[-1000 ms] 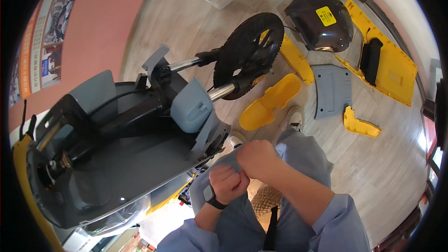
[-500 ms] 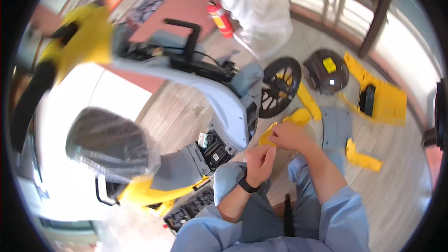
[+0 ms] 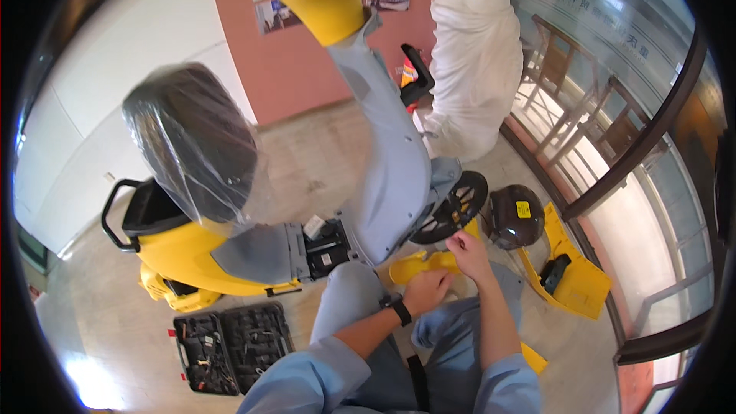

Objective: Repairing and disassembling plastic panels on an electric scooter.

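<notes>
With a dark band on its wrist, my left hand (image 3: 428,291) is closed, its fingers curled, in front of my knees. Just beyond it and to the right, my right hand (image 3: 469,254) is raised with fingertips pinched together. Anything held in either is too small or hidden to make out. A curved yellow panel (image 3: 406,267) lies on the floor behind my hands, partly covered by them. To my left stands a grey and yellow electric scooter (image 3: 391,176), its open floorboard showing a black compartment (image 3: 326,257). The scooter's front wheel (image 3: 460,203) is beyond my right hand.
An open tool case (image 3: 234,349) lies at lower left, below the plastic-wrapped seat (image 3: 192,146). At right are a dark helmet (image 3: 515,218) and a yellow body panel (image 3: 583,284). A white draped figure (image 3: 475,54) stands behind, near glass panes (image 3: 598,31).
My view has tilted up and turned, so the scooter appears more upright and the tool case shows fully. My right hand has risen relative to the left; both stay close together, closed.
</notes>
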`<state>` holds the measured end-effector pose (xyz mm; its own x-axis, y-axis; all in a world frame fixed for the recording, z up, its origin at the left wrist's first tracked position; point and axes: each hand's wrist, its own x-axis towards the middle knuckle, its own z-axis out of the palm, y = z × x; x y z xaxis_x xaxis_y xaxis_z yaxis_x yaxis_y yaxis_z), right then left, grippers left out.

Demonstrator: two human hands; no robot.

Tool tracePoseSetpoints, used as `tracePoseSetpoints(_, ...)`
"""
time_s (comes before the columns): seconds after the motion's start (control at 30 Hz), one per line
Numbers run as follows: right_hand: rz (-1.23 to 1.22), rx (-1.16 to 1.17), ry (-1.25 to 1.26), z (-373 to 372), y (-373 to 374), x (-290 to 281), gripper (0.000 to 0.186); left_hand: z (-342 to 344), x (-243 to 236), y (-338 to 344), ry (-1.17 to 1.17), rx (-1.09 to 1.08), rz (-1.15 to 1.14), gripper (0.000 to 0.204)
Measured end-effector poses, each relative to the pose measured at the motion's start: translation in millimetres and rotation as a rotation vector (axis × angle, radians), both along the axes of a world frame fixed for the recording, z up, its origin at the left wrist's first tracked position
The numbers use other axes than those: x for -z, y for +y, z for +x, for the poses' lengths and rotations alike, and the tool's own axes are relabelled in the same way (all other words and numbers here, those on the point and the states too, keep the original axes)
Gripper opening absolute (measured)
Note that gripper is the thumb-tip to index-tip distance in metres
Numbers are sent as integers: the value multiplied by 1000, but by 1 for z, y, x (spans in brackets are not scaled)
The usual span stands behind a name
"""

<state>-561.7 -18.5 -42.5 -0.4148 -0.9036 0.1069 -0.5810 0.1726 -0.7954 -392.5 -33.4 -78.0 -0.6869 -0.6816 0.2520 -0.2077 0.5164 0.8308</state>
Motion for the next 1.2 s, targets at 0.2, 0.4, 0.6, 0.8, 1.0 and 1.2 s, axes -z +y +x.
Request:
tracePoseSetpoints(0.2, 123, -20, -28, 15, -6, 2, 22, 0, 2, 1, 20, 8, 227, 22)
tracePoseSetpoints(0.4, 177, 139, -205, 14, -25, 27, 45, 2, 15, -22, 87, -14, 380, 20)
tracePoseSetpoints(0.6, 66, 211, -164, 53, -55, 47, 50, 26, 1, -94, 91, -334, 228, 38)
tracePoseSetpoints(0.8, -65, 204, -107, 61, -75, 41, 38, 13, -16, -139, -82, -335, -87, 59)
tracePoseSetpoints(1.0, -88, 212, -88, 68, -84, 35, 29, 16, -22, -150, -40, -338, 65, 83)
tracePoseSetpoints(1.2, -103, 253, -109, 68, -89, 45, 26, 11, -25, -146, -13, -346, 61, 91)
